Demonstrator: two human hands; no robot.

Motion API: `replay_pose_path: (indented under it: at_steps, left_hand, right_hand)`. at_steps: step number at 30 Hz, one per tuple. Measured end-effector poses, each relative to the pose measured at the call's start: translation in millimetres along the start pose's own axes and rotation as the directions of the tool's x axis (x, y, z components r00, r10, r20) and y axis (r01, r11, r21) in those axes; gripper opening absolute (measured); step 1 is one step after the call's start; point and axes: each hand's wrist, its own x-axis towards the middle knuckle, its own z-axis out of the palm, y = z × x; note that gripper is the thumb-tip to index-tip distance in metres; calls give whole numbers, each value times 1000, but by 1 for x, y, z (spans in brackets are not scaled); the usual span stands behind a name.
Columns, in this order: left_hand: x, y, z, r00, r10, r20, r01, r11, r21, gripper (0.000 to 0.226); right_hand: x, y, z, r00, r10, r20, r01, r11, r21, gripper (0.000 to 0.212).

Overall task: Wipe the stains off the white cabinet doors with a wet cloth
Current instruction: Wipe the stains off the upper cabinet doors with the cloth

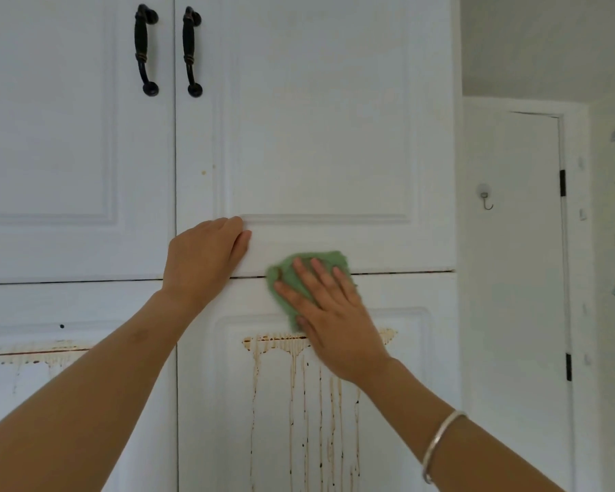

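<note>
right hand point(334, 314): my fingers flat and spread, pressing cloth point(299, 271) over the seam between upper door point(320, 136) and lower door point(206, 403) | left hand point(203, 257): fingers released, braced on upper door, grasping nothing | progress: early, I judge; brown drips point(293, 381) below the cloth unwiped, stains point(22, 360) on the left too

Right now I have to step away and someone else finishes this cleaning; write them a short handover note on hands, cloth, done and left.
Left hand: resting on the bottom rail of the upper right door, holding nothing.
Right hand: flat, fingers spread, pressing the green cloth over the seam above the lower right door.
Done: upper right door looks nearly clean, bar faint specks.
Left: brown drip streaks down the lower right door, and the stain band on the lower left door.
</note>
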Motion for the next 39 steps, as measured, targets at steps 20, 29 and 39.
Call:
replay_pose_path:
  at_steps: [20,29,39]
  left_hand:
    - [3,4,-17,963,-116,244,189,935,-301,37]
    - [-10,61,-70,612,57,789,772,176,-611,44]
    - [-45,52,-77,615,-230,754,786,105,-609,18]
  right_hand:
    - [-35,53,-88,824,475,309,-549,530,647,35]
    - [-3,-3,-130,564,140,814,-654,-526,544,41]
    - [3,-25,-126,554,25,832,-713,-502,489,32]
